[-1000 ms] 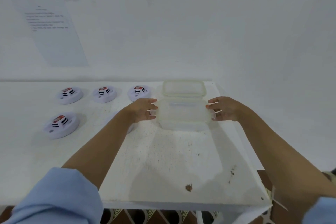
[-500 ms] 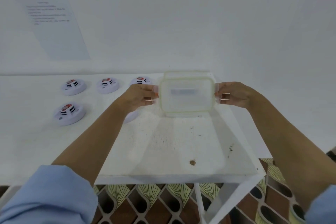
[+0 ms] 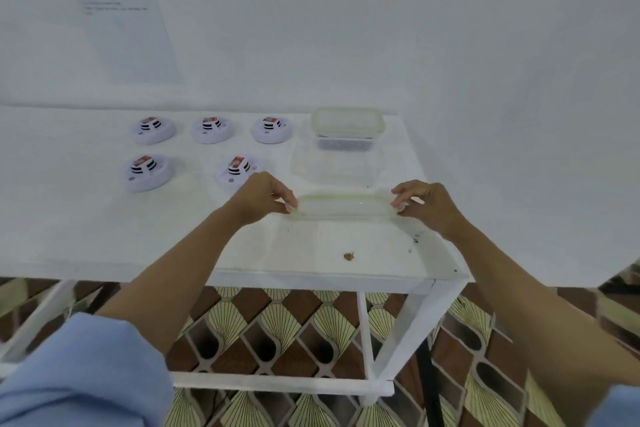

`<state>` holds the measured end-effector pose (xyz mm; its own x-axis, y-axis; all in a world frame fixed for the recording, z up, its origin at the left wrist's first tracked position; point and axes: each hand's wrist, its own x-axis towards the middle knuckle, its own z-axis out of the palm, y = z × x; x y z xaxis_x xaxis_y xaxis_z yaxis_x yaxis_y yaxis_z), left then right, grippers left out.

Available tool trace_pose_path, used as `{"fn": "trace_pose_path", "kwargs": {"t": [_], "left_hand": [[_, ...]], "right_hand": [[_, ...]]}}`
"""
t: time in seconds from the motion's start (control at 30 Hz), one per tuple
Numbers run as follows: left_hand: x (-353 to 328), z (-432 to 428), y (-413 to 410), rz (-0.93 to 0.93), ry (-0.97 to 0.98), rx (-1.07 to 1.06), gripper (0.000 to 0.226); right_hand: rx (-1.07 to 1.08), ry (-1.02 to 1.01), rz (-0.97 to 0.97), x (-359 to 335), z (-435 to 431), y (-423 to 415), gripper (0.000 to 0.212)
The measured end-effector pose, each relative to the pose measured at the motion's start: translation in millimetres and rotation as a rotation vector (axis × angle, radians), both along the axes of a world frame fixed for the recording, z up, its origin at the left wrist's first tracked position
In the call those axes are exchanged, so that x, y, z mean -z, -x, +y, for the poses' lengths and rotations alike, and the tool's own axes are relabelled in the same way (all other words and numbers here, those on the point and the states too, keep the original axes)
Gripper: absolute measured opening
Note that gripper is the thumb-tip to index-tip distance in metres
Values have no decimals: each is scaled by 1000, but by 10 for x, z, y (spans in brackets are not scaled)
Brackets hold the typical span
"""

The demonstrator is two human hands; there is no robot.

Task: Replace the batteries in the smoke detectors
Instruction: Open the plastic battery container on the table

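Observation:
Several white smoke detectors lie on the white table [image 3: 69,218], each with a red-topped battery showing; the nearest one [image 3: 235,172] sits just behind my left hand. A clear plastic lid [image 3: 344,206] with a greenish rim is held flat just above the table. My left hand [image 3: 265,198] pinches its left end and my right hand [image 3: 426,203] pinches its right end. Behind the lid stands an open clear container [image 3: 334,166]. Further back is a second, lidded container [image 3: 347,126] with dark contents.
The table's front edge [image 3: 322,279] runs just below my forearms, and its right edge is close to my right wrist. A small brown stain [image 3: 348,256] marks the tabletop. Papers [image 3: 117,21] hang on the wall. Patterned floor shows below.
The lid has come off the near container, was lifted up tilted towards me, and is now lowered flat near the table in front of it. My view has tipped downward.

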<state>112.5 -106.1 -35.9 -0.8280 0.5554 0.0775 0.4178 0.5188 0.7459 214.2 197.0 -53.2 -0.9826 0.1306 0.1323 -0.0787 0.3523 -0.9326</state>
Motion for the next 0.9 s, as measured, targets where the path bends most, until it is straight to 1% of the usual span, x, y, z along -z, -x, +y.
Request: {"fn": "trace_pose_path", "kwargs": {"t": [0.1,0.2,0.3,0.43,0.5,0.57,0.63,0.7,0.77,0.83,0.9], "left_hand": [[119,12,-38,108,58,-20,17],[194,24,-53,149,107,-20,16],[250,18,-31,174,141,-12,16],[285,29,-14,197,160,-11,21],[262,32,-7,200,165,12,31],[227,24,17,216,118,6,40],[174,34,51,238,17,-50,44],[100,90,117,232,-95,-149,41],[-3,179,209,194,-195,-240,33],[-93,274,362,92,-314,-296,27],[-168,373,553,-87,-431,-316,23]], "right_hand": [[60,-72,29,189,-37,-42,41],[91,-167,44,281,-59,-62,36],[78,-266,61,320,-85,-77,33],[68,-322,43,328,-80,-70,46],[82,-314,42,294,-63,-68,53],[135,-254,61,228,-37,-52,57],[206,-173,83,120,-11,8,57],[255,-77,69,-17,23,126,50],[290,90,-4,-169,51,295,39],[290,226,-91,-311,67,490,32],[263,277,-155,-421,73,702,29]]}}
